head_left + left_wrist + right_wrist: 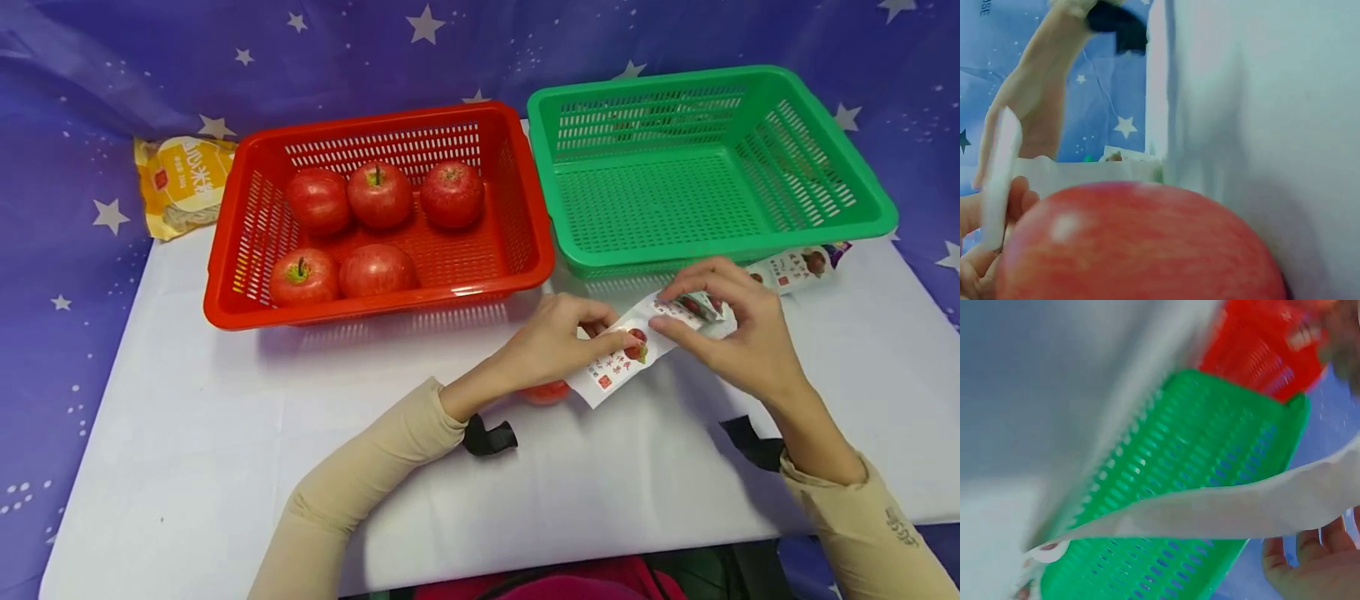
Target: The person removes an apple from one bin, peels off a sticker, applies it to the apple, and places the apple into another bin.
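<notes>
A white printed strip of packaging (611, 364) with fruit pictures and red lettering is held above the near side of the white table (225, 467), in front of the green basket, and slants from near left to far right. The left hand (566, 342) pinches it, thumb and fingers together on its left part. The right hand (738, 333) pinches it farther right, its thumb and index finger meeting on the strip and its palm arched. The right wrist view shows the strip as a pale band crossing in front of the green basket. Just below the left hand, an apple (546, 392) sits on the table, partly hidden by that hand and the strip. To the right of the strip, another white packet (791, 271) lies near the green basket's near right side; whether the two join behind the right hand cannot be told. Farther off, the green basket (660, 200) stands at far right, beside the red basket (420, 302) at far left, which contains five apples (380, 196), three in the far row and two in the near. Left of the red basket lies a yellow packet (183, 183). A purple starry cloth (75, 83) hangs beyond the table.
</notes>
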`<state>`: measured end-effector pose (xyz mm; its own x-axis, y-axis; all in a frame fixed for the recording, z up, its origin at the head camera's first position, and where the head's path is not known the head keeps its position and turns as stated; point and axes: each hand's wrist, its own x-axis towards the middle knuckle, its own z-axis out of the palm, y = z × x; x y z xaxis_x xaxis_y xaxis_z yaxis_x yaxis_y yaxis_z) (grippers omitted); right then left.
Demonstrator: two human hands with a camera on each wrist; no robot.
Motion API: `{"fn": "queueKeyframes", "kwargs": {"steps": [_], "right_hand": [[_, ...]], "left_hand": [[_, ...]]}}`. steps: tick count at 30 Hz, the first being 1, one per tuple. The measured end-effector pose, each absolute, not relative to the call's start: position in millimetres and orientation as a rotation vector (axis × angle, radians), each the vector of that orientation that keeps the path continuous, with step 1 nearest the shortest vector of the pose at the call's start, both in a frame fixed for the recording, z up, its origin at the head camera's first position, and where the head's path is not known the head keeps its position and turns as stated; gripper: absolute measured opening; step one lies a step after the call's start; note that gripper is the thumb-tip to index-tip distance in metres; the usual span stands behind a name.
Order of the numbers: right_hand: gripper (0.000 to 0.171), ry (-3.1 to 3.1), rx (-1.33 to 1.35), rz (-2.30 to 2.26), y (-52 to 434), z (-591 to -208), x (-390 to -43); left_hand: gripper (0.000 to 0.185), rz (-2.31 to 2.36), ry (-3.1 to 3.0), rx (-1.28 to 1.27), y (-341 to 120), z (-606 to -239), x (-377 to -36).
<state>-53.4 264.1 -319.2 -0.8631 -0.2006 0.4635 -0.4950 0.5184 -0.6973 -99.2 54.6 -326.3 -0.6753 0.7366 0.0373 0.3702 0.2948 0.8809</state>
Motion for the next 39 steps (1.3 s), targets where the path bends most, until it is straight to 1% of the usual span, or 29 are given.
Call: {"fn": "queueKeyframes", "kwargs": {"steps": [4,6,9,12,17,19,22,24,28,30,31,32,37,39], "right_hand": [[0.045,-2.46,0.596,1.248,261,-334,-38],[0.046,-2.462,0.623,1.251,260,-341,-34],[0.039,-2.453,0.612,1.33,259,-344,-31],[0.031,-2.394,0.549,1.421,257,-342,-29],[0.026,-2.28,0.416,1.312,252,-342,-28],[0.027,-2.299,0.4,1.264,250,-343,-28],[0.026,-2.345,0.404,1.329,248,-343,-28],[0.025,-2.357,0.387,1.361,247,-343,-28],[0.021,-2.322,0.409,1.264,245,-343,-29],[0.016,-2.296,0.461,1.168,244,-344,-29],[0.01,-2.284,0.484,1.121,244,-345,-29],[0.007,-2.268,0.508,1.073,244,-346,-30],[0.043,-2.188,0.53,0.853,240,-350,-29],[0.044,-2.173,0.531,0.764,239,-350,-29]], "left_hand": [[0.013,1.434,2.132,0.955,56,-326,-99],[0.013,1.445,2.165,1.003,56,-327,-98],[0.013,1.434,2.265,1.103,57,-330,-98],[0.013,1.418,2.297,1.149,57,-331,-99],[0.01,1.425,2.252,1.063,60,-334,-100],[0.015,1.42,2.249,1.027,61,-335,-100],[0.029,1.396,2.242,1.01,63,-336,-101],[0.032,1.341,2.272,1.051,64,-336,-102],[0.014,1.255,2.33,1.121,66,-337,-105],[0.011,1.227,2.35,1.145,66,-338,-105],[0.012,1.22,2.353,1.146,66,-338,-105],[0.013,1.214,2.356,1.146,66,-338,-106],[0.018,1.184,2.37,1.137,66,-338,-106],[0.022,1.165,2.378,1.133,66,-338,-106]]}}
